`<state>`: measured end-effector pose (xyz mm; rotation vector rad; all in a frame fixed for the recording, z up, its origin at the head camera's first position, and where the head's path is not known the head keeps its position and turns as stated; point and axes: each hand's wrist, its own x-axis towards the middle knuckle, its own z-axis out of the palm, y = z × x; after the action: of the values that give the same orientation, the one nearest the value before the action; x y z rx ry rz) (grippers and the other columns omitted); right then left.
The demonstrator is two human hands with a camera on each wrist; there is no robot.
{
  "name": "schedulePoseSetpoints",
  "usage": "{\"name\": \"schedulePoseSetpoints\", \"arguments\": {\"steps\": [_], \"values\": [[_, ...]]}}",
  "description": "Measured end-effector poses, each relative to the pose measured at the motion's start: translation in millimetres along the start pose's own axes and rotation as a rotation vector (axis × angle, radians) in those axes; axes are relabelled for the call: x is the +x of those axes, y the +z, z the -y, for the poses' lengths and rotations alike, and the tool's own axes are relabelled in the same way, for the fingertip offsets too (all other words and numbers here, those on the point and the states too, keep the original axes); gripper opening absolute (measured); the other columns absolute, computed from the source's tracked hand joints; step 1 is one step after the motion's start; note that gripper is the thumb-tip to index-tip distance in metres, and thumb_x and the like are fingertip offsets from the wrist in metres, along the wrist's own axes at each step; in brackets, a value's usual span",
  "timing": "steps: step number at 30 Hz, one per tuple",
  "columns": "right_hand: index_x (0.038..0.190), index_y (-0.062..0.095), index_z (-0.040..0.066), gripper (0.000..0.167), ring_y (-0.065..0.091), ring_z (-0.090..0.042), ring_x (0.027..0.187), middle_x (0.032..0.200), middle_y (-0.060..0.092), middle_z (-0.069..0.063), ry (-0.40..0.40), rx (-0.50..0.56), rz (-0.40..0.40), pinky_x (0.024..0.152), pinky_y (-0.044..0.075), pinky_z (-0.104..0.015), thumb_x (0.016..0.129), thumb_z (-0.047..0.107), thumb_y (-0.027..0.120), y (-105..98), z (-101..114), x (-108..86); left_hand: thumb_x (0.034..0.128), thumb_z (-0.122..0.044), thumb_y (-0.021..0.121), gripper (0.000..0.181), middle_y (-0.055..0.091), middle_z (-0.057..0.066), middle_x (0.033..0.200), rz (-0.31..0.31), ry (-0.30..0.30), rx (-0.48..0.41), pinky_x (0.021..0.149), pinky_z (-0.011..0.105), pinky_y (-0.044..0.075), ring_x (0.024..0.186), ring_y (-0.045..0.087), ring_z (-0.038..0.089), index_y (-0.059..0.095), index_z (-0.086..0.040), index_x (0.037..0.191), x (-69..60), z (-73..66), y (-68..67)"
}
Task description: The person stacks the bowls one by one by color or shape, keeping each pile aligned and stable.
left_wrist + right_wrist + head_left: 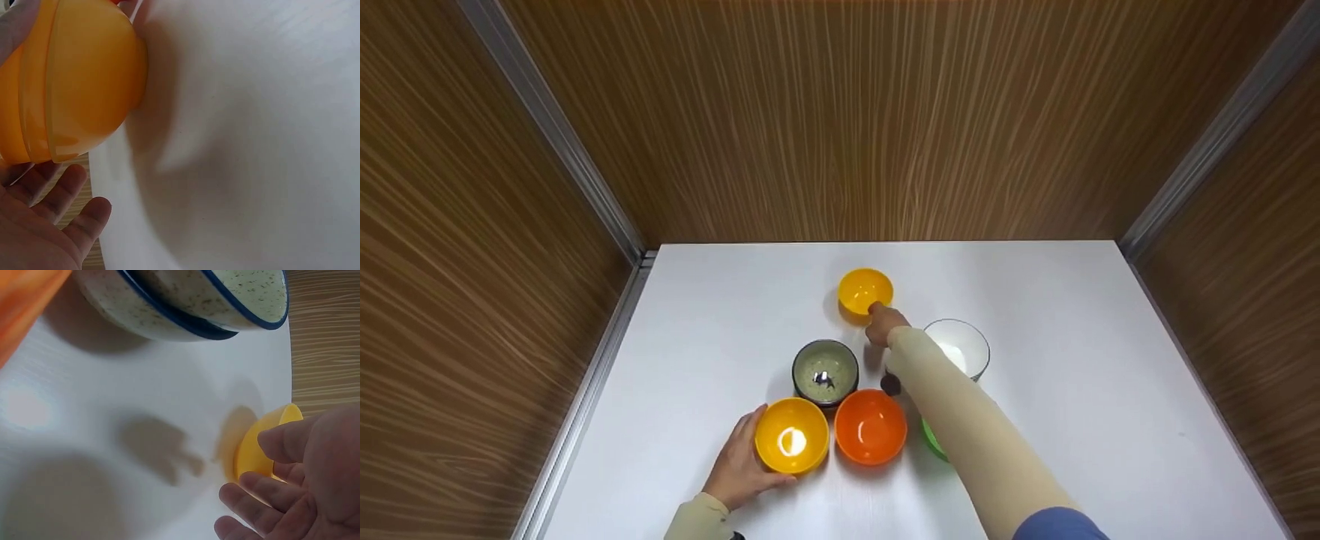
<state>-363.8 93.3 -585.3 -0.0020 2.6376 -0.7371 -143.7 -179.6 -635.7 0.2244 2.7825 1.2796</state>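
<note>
At the front left, my left hand [741, 469] is curved around yellow bowls [792, 436], thumb on the near side and fingers on the far side. Two rims show in the left wrist view, so these yellow bowls [95, 79] are nested. My right arm stretches toward the back, where the right hand [887, 324] pinches the near rim of a smaller yellow bowl [864, 289]. In the right wrist view the thumb overlaps this bowl [251, 453], and the other fingers spread below it.
Speckled, blue-rimmed bowls [185, 304] are stacked behind the held yellow ones. An orange bowl [871, 427] stands beside them. Under my right forearm, a green bowl [934, 441] and a white bowl with a dark rim [964, 345] are partly hidden. Wood-grain panels [840, 120] enclose the white table.
</note>
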Motion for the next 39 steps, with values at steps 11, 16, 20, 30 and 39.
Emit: {"name": "schedulePoseSetpoints", "arguments": {"steps": [11,16,20,30,39], "values": [[0.111,0.06,0.005,0.027,0.056,-0.026,0.084,0.093,0.061,-0.011,0.047,0.031,-0.016,0.077,0.05,-0.037,0.089,0.021,0.063,9,6,-3.8,0.0505,-0.047,0.092,0.123,0.04,0.011,0.143,-0.019,-0.004,0.011,0.111,0.051,0.031,0.131,0.042,0.03,0.029,-0.007,0.148,-0.7,3.5,0.9],[0.104,0.066,0.002,0.024,0.055,-0.024,0.08,0.091,0.063,-0.01,0.098,0.034,-0.019,0.075,0.051,-0.036,0.092,0.021,0.058,11,4,0.0,0.0515,-0.047,0.092,0.123,0.04,0.011,0.143,-0.021,-0.001,0.011,0.111,0.052,0.031,0.131,0.041,0.03,0.029,-0.007,0.149,1.9,3.7,1.7],[0.112,0.064,-0.002,0.028,0.055,-0.026,0.085,0.1,0.064,-0.013,0.117,0.051,-0.064,0.086,0.051,-0.037,0.09,0.014,0.061,12,-1,3.2,0.0525,-0.047,0.091,0.123,0.04,0.012,0.143,-0.022,0.011,0.003,0.111,0.053,0.031,0.131,0.041,0.031,0.027,-0.006,0.149,2.6,3.9,2.3],[0.116,0.059,-0.005,0.035,0.055,-0.027,0.089,0.103,0.062,-0.015,0.111,0.084,-0.118,0.089,0.051,-0.037,0.082,0.003,0.061,6,-8,2.1,0.053,-0.05,0.09,0.127,0.037,0.015,0.146,0.006,-0.032,0.019,0.111,0.054,0.03,0.133,0.039,0.033,0.022,-0.008,0.152,4.4,2.4,2.6],[0.116,0.058,-0.003,0.034,0.056,-0.025,0.082,0.096,0.062,-0.012,0.126,0.171,-0.144,0.067,0.051,-0.03,0.085,0.012,0.062,-5,-6,-4.0,0.0575,-0.061,0.083,0.124,0.039,0.014,0.146,-0.041,-0.006,0.034,0.11,0.054,0.031,0.132,0.04,0.032,0.023,-0.008,0.152,10.1,0.7,-1.8]]}}
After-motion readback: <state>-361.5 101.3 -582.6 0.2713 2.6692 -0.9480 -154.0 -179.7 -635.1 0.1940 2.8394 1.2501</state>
